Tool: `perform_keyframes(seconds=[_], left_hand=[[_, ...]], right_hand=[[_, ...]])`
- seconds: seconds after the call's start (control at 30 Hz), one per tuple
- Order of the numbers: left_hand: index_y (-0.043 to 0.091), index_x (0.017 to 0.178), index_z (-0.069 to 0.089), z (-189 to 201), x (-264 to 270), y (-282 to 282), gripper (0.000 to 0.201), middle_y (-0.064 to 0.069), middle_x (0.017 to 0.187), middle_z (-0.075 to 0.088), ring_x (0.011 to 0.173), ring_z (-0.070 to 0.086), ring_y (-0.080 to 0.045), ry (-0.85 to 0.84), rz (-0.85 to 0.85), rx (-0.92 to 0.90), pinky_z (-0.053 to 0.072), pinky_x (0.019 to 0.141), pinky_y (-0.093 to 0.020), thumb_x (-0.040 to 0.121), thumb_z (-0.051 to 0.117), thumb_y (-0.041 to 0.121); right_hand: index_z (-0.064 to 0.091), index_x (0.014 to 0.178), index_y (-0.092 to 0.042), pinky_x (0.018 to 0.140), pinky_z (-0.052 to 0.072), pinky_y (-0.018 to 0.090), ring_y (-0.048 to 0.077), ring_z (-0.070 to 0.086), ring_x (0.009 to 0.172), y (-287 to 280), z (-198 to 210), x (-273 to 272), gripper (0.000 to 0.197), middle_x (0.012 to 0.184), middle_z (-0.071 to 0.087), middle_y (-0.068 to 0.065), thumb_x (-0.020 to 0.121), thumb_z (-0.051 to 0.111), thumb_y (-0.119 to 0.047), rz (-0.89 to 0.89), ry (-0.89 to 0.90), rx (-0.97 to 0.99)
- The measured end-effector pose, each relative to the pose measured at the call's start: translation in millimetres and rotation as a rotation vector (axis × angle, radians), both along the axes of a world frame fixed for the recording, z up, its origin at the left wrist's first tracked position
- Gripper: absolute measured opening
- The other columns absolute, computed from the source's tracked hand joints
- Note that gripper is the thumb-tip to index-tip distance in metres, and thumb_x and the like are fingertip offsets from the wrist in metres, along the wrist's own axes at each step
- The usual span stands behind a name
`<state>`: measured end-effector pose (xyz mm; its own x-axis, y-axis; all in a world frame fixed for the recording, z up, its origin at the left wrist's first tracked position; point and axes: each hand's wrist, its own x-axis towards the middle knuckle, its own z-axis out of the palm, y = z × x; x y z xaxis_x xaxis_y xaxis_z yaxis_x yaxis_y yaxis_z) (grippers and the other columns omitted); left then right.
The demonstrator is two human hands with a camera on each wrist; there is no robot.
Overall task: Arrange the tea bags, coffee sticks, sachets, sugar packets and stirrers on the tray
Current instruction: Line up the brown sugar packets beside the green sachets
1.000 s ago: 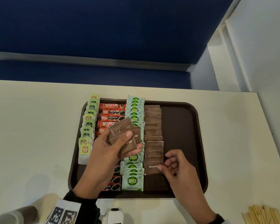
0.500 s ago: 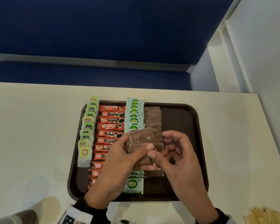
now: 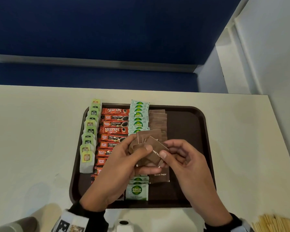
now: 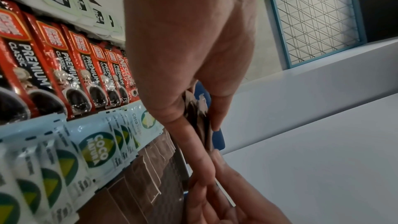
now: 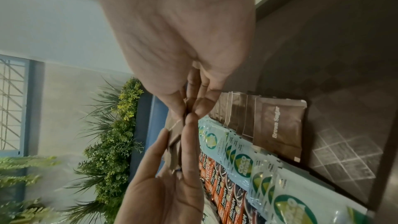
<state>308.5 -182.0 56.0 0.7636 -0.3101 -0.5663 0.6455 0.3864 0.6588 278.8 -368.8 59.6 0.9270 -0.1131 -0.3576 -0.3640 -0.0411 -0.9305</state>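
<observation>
A dark brown tray holds rows of green tea bags, red coffee sticks, pale green Coco Natura sachets and brown sugar packets. Above the tray's middle my left hand grips a fan of brown sugar packets. My right hand pinches the front packet of that fan by its right edge. The nearest laid packet reads Brown Sugar. In the wrist views both sets of fingers meet on the brown packets.
A bundle of wooden stirrers lies on the cream table at the near right corner. A grey cylinder sits at the near left edge. The tray's right third is bare. A white wall stands to the right.
My right hand left the laid row and rose to the fan in my left hand. My left hand shifted right, and the right now pinches the front packet.
</observation>
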Motion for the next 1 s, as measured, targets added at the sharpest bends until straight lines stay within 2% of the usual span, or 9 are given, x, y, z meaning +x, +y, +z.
perform_keyframes(seconds=[0.1,0.2,0.3,0.43,0.57,0.7,0.8,0.9,1.0], left_hand=[[0.012,0.134,0.064,-1,1,-1,0.038,-0.021,0.114,0.080,0.084,0.082,-0.035,-0.026,0.034,0.049,0.070,0.073,-0.042,0.097,0.069,0.007],[0.012,0.132,0.066,-1,0,-4,0.040,-0.021,0.112,0.081,0.080,0.082,-0.031,-0.053,0.085,0.086,0.070,0.072,-0.040,0.093,0.073,0.008],[0.015,0.131,0.067,-1,-2,-6,0.039,-0.019,0.112,0.082,0.084,0.082,-0.034,-0.074,0.087,0.115,0.070,0.075,-0.043,0.093,0.073,0.013],[0.018,0.133,0.066,1,-1,-4,0.036,-0.017,0.115,0.081,0.095,0.081,-0.043,-0.071,0.084,0.116,0.069,0.079,-0.044,0.097,0.069,0.014],[0.017,0.132,0.067,0,1,4,0.036,-0.017,0.110,0.082,0.087,0.081,-0.044,-0.088,0.133,0.184,0.070,0.069,-0.041,0.097,0.071,0.011],[0.018,0.129,0.068,1,4,15,0.031,-0.017,0.106,0.083,0.076,0.081,-0.035,-0.082,0.219,0.243,0.065,0.054,-0.031,0.098,0.071,0.014],[0.016,0.129,0.069,1,4,20,0.031,-0.017,0.106,0.082,0.073,0.081,-0.031,-0.091,0.235,0.253,0.063,0.052,-0.028,0.098,0.071,0.017],[0.017,0.131,0.068,1,3,21,0.033,-0.016,0.109,0.082,0.076,0.081,-0.031,-0.099,0.222,0.252,0.063,0.053,-0.028,0.098,0.071,0.018],[0.016,0.132,0.068,-1,1,20,0.033,-0.016,0.110,0.082,0.076,0.081,-0.032,-0.098,0.217,0.253,0.063,0.052,-0.028,0.099,0.071,0.017]], right_hand=[[0.075,0.114,-0.021,0.079,0.061,0.021,0.013,0.077,0.096,3,3,-2,0.026,0.102,0.080,-0.002,0.089,0.080,-0.022,-0.030,0.016,0.033],[0.075,0.113,-0.021,0.082,0.062,0.022,0.010,0.077,0.098,6,5,-3,0.035,0.103,0.081,-0.005,0.080,0.085,-0.032,-0.021,0.050,0.021],[0.075,0.107,-0.017,0.083,0.064,0.030,0.017,0.079,0.096,6,4,-2,0.024,0.100,0.081,0.001,0.086,0.084,-0.026,-0.031,0.067,0.017],[0.075,0.106,-0.015,0.076,0.062,0.024,0.016,0.078,0.093,3,3,0,0.016,0.100,0.081,0.001,0.091,0.080,-0.019,-0.081,0.090,0.051],[0.075,0.108,-0.016,0.082,0.055,0.026,0.009,0.075,0.096,-11,0,-1,0.016,0.103,0.081,-0.002,0.092,0.078,-0.018,-0.170,0.095,0.050],[0.077,0.098,-0.022,0.086,0.056,0.024,0.010,0.075,0.093,-24,-3,-15,0.012,0.097,0.081,-0.004,0.088,0.083,-0.018,0.020,0.173,-0.062],[0.077,0.090,-0.025,0.077,0.053,0.015,0.016,0.073,0.088,-25,-13,-33,0.012,0.090,0.079,-0.003,0.085,0.087,-0.019,0.169,0.251,-0.130],[0.078,0.090,-0.030,0.074,0.052,0.014,0.015,0.070,0.084,-23,-28,-46,0.015,0.088,0.076,-0.005,0.083,0.089,-0.023,0.202,0.282,-0.210],[0.080,0.089,-0.029,0.069,0.048,0.011,0.005,0.065,0.072,-21,-38,-52,0.018,0.083,0.074,-0.008,0.080,0.092,-0.019,0.156,0.245,-0.253]])
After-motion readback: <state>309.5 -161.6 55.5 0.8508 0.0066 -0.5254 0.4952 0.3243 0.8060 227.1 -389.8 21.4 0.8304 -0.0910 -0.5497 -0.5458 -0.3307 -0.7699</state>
